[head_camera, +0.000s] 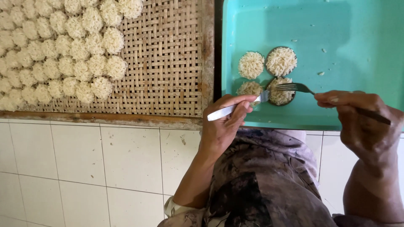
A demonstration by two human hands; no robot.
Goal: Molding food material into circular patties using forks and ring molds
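Near the teal tray's bottom-left corner sit four noodle discs. Right hand grips a fork, tines on the lower-right disc; left hand holds a spoon, closer to the lower-left disc. Both handles run roughly along the tray's near edge.

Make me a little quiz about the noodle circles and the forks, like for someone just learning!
1. True or false: the right hand holds a fork over a noodle round in the teal tray.
2. How many noodle rounds lie in the teal tray?
3. Where are most rounds? A) woven mat B) tiled floor C) teal tray

Key: 1 true; 2 four; 3 A. The left hand also holds a utensil.
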